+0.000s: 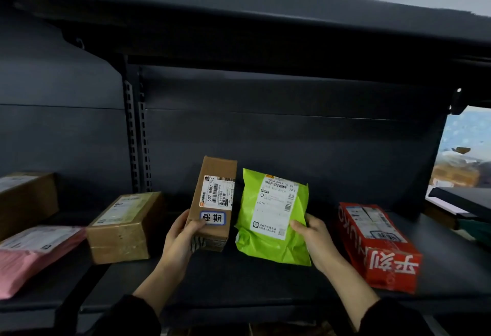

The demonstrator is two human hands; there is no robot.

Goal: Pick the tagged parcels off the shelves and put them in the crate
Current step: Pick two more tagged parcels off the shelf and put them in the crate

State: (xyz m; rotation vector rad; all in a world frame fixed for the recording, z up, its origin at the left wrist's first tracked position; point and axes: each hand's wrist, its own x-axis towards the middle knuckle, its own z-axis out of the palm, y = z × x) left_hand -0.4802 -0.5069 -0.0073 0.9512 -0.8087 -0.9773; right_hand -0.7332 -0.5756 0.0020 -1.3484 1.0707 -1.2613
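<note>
Both forearms extend forward from dark sleeves over the front edge of the dark metal shelf [265, 280]. The left hand [180, 237] is raised with the palm turned inward, and its fingers are closed around the lower end of a narrow brown cardboard box [214, 197]; the thumb lies across the front face just beside a blue-bordered tag [212, 218] (white, with two handwritten characters), while the remaining fingers wrap behind the box. The box stands upright, tilted slightly, with its printed shipping label facing the camera. The right hand [316, 240] grips the right edge of a green poly mailer [273, 218], thumb on the front near the white label and fingers behind. The mailer is held upright just beside the box, apart from it. On the shelf lie a red carton [380, 248] at right, a taped brown box [125, 226] at left, and a pink mailer [34, 253] at far left.
</note>
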